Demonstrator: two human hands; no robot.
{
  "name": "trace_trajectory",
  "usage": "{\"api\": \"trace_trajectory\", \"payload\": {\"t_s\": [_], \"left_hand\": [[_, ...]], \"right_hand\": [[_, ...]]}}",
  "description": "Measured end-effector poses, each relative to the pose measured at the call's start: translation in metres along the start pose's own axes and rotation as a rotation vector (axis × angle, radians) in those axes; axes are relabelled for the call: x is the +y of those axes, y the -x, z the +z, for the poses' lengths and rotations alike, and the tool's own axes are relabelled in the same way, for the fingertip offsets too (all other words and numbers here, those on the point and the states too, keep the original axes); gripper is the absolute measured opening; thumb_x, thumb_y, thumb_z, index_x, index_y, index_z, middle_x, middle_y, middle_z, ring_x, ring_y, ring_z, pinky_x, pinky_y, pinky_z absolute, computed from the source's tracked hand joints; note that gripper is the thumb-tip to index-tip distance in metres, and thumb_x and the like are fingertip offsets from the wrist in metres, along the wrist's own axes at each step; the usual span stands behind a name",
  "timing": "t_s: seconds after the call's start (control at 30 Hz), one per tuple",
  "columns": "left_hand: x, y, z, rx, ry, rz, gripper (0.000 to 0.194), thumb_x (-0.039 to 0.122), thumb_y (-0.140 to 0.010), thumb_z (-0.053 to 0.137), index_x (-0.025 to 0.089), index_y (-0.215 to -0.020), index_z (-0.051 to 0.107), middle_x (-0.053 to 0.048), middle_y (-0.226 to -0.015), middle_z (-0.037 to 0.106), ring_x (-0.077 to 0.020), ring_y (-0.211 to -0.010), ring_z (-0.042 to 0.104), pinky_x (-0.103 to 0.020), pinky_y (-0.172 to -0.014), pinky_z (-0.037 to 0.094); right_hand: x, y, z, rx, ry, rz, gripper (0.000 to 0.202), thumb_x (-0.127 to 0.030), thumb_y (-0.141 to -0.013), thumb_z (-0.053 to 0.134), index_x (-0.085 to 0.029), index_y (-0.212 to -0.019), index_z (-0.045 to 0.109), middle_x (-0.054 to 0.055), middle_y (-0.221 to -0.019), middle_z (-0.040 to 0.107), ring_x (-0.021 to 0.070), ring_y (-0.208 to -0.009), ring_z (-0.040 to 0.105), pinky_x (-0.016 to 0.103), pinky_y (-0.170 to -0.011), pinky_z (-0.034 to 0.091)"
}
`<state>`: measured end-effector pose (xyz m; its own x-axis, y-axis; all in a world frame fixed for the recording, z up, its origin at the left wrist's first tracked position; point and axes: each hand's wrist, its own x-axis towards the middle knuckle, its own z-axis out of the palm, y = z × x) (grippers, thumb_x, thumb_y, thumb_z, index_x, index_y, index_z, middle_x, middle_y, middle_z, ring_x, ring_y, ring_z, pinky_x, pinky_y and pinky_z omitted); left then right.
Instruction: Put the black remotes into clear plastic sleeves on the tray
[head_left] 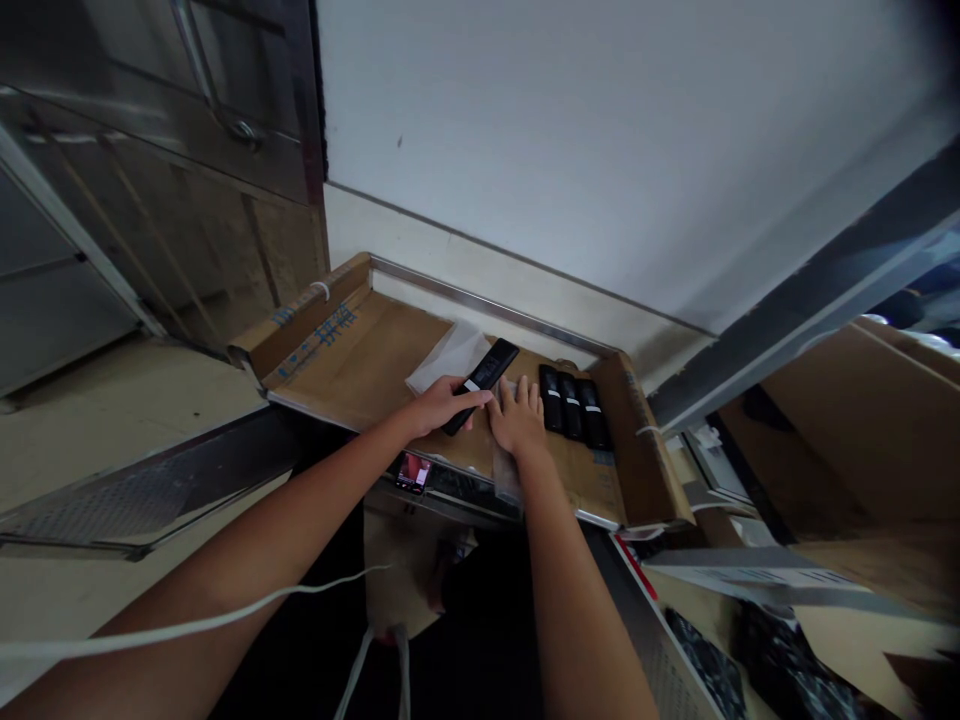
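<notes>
While the left hand (441,404) clamps a slanted black device (493,364), the right hand (519,424) lies palm-down, fingers parted

Behind the tray (360,340) stands the wall (600,130), with the door (142,90) behind the tray's left end and the box (870,450) off to its right. Three remotes (571,408) lie side by side in the tray's right end. Over the tray's middle is another remote (491,365), in the left hand (446,403). A sheet (446,360) lies toward the tray's rear; a second sheet (508,478), beneath the right hand (519,420), reaches its near edge. The phone (413,472) sits just before that edge.
</notes>
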<state>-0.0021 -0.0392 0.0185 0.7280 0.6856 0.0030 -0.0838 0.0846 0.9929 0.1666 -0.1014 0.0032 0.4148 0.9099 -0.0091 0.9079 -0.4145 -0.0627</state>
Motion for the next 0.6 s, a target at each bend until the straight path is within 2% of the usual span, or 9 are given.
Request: {"api": "trace_trajectory", "payload": {"t_s": [0.2,0.27,0.37,0.6], "left_hand": [[0.002,0.0,0.001,0.013,0.004,-0.008,0.042,0.055,-0.079,0.069,0.014,-0.082,0.063,0.001,-0.054,0.06,-0.0104,-0.047,0.056,-0.02,-0.048,0.037],[0.002,0.0,0.001,0.011,-0.004,-0.007,0.043,0.056,-0.079,0.068,0.014,-0.082,0.063,0.0,-0.053,0.06,-0.01,-0.046,0.055,-0.02,-0.048,0.036],[0.002,-0.001,0.001,-0.004,-0.01,0.003,0.043,0.056,-0.079,0.068,0.014,-0.083,0.062,0.0,-0.052,0.061,-0.0106,-0.047,0.055,-0.02,-0.048,0.036],[0.0,-0.002,0.0,-0.009,0.001,0.005,0.04,0.054,-0.08,0.068,0.014,-0.083,0.062,0.0,-0.053,0.06,-0.0107,-0.047,0.056,-0.021,-0.048,0.038]], "right_hand": [[0.004,-0.017,-0.009,-0.048,0.0,-0.027,0.067,-0.059,-0.1,0.021,-0.026,-0.158,0.02,0.013,-0.165,0.011,0.0304,-0.152,0.007,0.048,-0.12,0.012],[0.004,-0.021,-0.014,-0.059,0.0,-0.025,0.068,-0.058,-0.1,0.021,-0.022,-0.158,0.021,0.015,-0.165,0.01,0.0303,-0.152,0.007,0.048,-0.12,0.012],[0.0,-0.022,-0.018,0.003,-0.031,-0.069,0.07,-0.055,-0.101,0.021,-0.014,-0.157,0.02,0.016,-0.165,0.009,0.0295,-0.153,0.006,0.046,-0.12,0.013],[-0.01,-0.015,-0.001,0.011,-0.025,-0.073,0.071,-0.049,-0.1,0.022,-0.006,-0.156,0.02,0.017,-0.164,0.016,0.0283,-0.152,0.01,0.046,-0.122,0.01]]}}
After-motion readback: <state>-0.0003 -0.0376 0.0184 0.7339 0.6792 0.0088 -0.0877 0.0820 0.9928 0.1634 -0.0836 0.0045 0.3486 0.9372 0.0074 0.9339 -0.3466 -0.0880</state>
